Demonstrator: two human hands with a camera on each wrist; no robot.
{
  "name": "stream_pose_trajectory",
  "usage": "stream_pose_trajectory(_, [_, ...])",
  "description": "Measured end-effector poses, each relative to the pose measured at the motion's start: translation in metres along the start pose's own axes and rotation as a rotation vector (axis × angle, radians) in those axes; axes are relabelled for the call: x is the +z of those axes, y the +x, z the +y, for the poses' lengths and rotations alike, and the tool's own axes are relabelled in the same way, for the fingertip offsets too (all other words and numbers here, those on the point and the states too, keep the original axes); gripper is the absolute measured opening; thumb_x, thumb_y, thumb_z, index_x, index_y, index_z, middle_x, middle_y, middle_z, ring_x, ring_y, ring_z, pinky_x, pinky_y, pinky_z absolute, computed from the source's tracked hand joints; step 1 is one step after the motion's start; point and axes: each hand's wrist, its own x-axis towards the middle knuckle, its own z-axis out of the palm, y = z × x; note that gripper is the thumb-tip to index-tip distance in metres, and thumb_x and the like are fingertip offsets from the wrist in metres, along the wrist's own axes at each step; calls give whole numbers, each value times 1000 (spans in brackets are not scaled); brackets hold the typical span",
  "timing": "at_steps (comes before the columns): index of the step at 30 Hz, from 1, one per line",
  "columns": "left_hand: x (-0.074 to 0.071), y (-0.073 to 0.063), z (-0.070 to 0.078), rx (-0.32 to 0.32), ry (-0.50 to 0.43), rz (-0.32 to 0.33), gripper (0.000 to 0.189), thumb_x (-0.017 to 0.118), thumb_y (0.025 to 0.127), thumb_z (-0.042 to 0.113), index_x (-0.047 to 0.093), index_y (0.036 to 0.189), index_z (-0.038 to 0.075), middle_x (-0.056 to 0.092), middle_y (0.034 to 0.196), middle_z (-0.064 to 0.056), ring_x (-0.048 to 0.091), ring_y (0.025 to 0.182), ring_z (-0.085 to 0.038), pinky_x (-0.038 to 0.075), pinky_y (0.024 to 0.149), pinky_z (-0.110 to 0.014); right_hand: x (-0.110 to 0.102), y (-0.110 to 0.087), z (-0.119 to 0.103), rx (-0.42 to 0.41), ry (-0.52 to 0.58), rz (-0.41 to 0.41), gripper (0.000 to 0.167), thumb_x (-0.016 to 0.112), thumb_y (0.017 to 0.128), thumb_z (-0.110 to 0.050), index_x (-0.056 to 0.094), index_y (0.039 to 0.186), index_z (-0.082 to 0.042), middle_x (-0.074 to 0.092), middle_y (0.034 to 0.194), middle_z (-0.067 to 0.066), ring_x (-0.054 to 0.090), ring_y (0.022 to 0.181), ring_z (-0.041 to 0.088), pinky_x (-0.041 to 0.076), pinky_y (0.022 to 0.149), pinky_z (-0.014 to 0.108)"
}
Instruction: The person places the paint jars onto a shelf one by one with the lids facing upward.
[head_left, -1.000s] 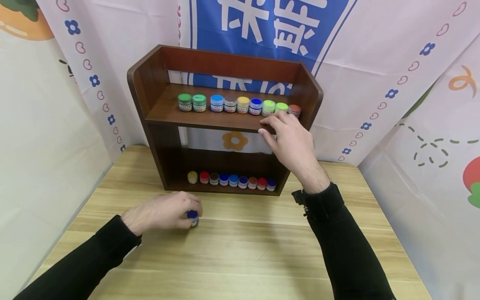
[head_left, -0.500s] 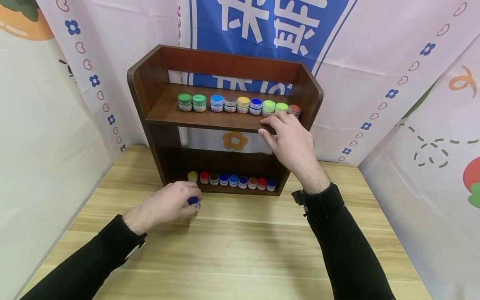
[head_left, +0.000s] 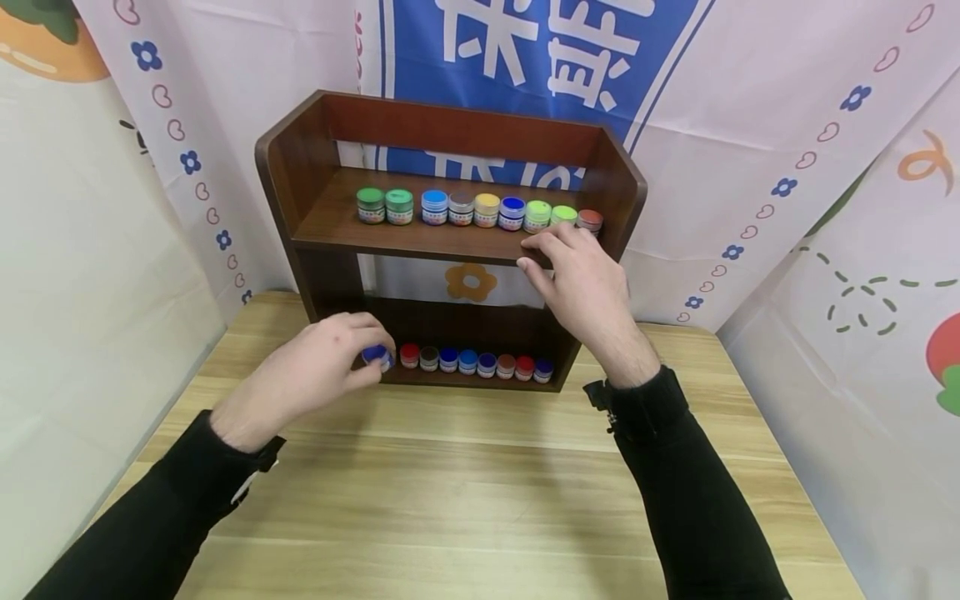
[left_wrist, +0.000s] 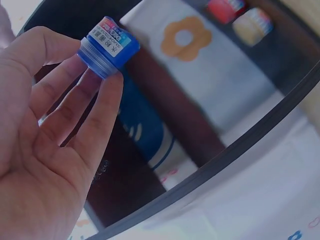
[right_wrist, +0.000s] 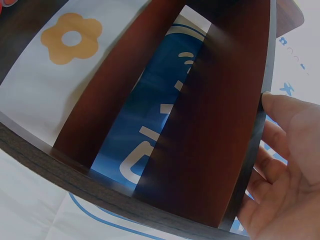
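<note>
My left hand (head_left: 311, 362) pinches a small paint jar (head_left: 378, 358) with a blue lid between thumb and fingertips. It holds the jar at the left end of the lower shelf. The left wrist view shows the jar's printed label (left_wrist: 111, 41) and blue paint. A cream jar (left_wrist: 252, 26) and a red one stand beyond; the head view hides the cream jar behind the left hand. My right hand (head_left: 588, 287) grips the front edge of the upper shelf (head_left: 420, 246), thumb at the edge and fingers over the top. Its fingers (right_wrist: 270, 162) show behind the board in the right wrist view.
The dark brown two-tier rack (head_left: 300, 200) stands on a wood-grain table (head_left: 465, 492). Several jars (head_left: 486, 210) line the upper shelf, with a gap after two green ones (head_left: 399, 207). More jars (head_left: 467, 361) line the lower shelf. Printed cloth hangs behind.
My left hand has lifted the blue-lidded paint jar from the table and carried it forward to the lower shelf's left end, tilting it. My right hand has stayed at the upper shelf edge.
</note>
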Motion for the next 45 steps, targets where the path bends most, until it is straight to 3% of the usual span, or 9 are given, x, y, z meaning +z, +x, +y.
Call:
stream_pose_trajectory(8, [-38,2,10,-42,48,103,23,84,106,12,86,129,8,83,133,-15,79,120,-36,73,100,-58,-1,0,-1,2,-4,-3,38,72,118,-44,80,146,-19,77,149,8,71,136,32,72,97,50])
stream_pose_trajectory(13, [-58,2,14,-46,80,212,24,83,106,10,85,130,7,83,132,-17,78,119,-39,74,99,-62,-1,0,-1,8,-1,-9,39,72,118,-44,80,146,-19,77,150,8,71,136,32,72,97,51])
stream_pose_trajectory(22, [-84,8,20,-61,166,401,27,82,107,7,83,134,4,81,137,-22,73,123,-44,70,107,-67,0,0,-1,0,1,-1,38,72,118,-44,81,146,-19,77,149,7,71,136,32,72,97,50])
stream_pose_trajectory(28, [-93,18,16,-24,198,524,24,76,110,3,82,133,-2,80,134,-25,71,123,-47,69,110,-65,-1,-1,-1,3,2,0,39,72,119,-44,80,146,-19,77,149,8,71,137,32,72,98,51])
stream_pose_trajectory(42, [-91,52,5,-142,155,450,34,63,117,3,74,147,-8,74,149,-32,66,135,-53,61,124,-67,-2,-1,-2,3,4,-8,39,72,119,-44,80,146,-18,77,150,9,71,137,32,72,100,51])
stream_pose_trajectory(45, [-90,58,3,-191,149,426,39,62,118,4,69,154,-9,71,155,-32,65,140,-54,58,128,-67,-2,-1,-2,6,5,-9,39,72,118,-44,80,146,-19,77,149,8,71,137,32,72,100,51])
